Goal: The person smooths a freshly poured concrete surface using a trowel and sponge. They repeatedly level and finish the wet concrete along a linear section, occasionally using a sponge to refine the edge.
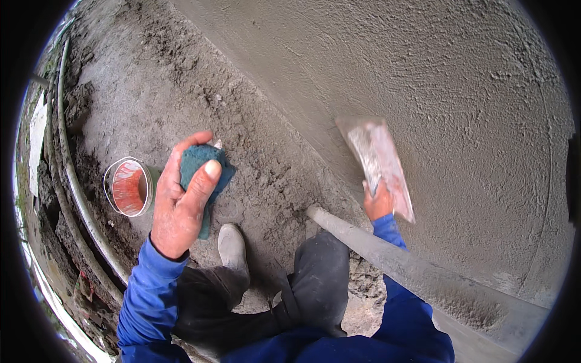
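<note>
At far left, a pale hose (72, 172) curves along the ground. Right of it stands a bucket (126, 187), its inside reddish. Just beside the bucket, the left hand (180, 202) is curled partly closed around a blue-green sponge (203, 160), thumb across its near side, well apart from the wall. Right of the sponge and nearer is a pale boot (233, 247). A thick grey pole (396, 255) slants toward near right, crossing over the right sleeve. Beyond it, the right hand (379, 202), much the nearer to the trowel (384, 158), is closed on it at the near end. The blade's long axis runs far-left to near-right, over the rough grey wall (460, 91); contact is unclear.
</note>
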{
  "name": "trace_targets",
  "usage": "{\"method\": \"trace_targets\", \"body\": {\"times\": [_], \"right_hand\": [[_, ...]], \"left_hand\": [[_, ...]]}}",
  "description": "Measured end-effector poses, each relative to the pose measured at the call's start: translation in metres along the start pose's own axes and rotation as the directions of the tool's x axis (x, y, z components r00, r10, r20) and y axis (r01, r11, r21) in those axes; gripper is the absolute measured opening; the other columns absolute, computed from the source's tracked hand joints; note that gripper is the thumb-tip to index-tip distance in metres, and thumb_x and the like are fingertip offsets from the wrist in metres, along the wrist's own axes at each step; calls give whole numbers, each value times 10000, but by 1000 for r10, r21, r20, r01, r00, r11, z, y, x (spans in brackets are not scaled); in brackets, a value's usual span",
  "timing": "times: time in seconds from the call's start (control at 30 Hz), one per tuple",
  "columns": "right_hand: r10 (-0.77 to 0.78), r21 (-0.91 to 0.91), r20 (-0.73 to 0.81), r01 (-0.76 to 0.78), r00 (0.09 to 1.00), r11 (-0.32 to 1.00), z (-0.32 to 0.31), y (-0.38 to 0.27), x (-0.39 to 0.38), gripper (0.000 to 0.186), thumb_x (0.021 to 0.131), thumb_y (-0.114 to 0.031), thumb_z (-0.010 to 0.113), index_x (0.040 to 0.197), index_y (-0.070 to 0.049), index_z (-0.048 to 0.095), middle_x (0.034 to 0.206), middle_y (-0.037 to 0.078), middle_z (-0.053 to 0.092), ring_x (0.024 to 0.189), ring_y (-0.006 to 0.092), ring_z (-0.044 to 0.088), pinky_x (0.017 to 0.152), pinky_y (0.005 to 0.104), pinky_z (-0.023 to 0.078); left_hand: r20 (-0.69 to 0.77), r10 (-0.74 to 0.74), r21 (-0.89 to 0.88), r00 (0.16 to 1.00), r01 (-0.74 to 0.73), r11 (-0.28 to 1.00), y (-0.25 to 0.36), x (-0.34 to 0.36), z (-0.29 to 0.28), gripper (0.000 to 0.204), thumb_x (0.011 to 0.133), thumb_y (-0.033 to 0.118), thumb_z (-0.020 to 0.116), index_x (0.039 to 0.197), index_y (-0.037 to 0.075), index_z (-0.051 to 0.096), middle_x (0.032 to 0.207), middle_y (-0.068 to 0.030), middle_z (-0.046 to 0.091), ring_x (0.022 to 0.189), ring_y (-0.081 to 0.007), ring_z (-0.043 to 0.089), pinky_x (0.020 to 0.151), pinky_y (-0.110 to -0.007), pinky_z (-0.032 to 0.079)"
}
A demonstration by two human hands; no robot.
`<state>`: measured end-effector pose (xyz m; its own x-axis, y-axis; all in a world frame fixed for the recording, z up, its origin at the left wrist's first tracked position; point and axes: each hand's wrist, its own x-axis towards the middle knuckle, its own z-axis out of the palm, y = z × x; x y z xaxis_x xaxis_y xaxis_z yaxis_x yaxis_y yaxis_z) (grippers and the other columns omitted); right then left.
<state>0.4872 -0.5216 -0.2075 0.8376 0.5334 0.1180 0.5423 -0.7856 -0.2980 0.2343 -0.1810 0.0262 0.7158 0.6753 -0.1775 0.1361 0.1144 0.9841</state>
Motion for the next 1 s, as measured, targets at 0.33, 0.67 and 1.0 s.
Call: {"method": "trace_targets", "body": {"times": [0.33, 0.67, 1.0], "right_hand": [[245, -254, 380, -154, 892, 955, 82, 32, -3, 496, 877, -395, 611, 1231, -59, 525, 989, 264, 668, 951, 452, 632, 859, 576, 446], [10, 176, -95, 7, 995, 984, 20, -123, 112, 466, 888, -332, 622, 1196, -2, 505, 779, 266, 656, 715, 441, 655, 641, 521, 500], [-8, -119, 62, 15, 998, 993, 12, 5, 5, 523, 887, -384, 625, 1232, -9, 506, 856, 261, 672, 788, 439, 660, 709, 542, 485]], "left_hand": [[117, -25, 33, 993, 22, 999, -14, 19, 20, 487, 942, 281, 628, 1315, 6, 477, 1060, -50, 583, 981, -118, 552, 886, -264, 440], [135, 20, -29, 991, -16, 999, 0, 34, 43, 515, 933, 303, 640, 1321, 8, 475, 1064, -51, 591, 981, -113, 558, 895, -262, 451], [19, 39, -31, 999, -38, 999, 12, 7, -8, 545, 930, 337, 625, 1322, -8, 466, 1085, -70, 601, 1002, -144, 581, 907, -290, 460]]}}
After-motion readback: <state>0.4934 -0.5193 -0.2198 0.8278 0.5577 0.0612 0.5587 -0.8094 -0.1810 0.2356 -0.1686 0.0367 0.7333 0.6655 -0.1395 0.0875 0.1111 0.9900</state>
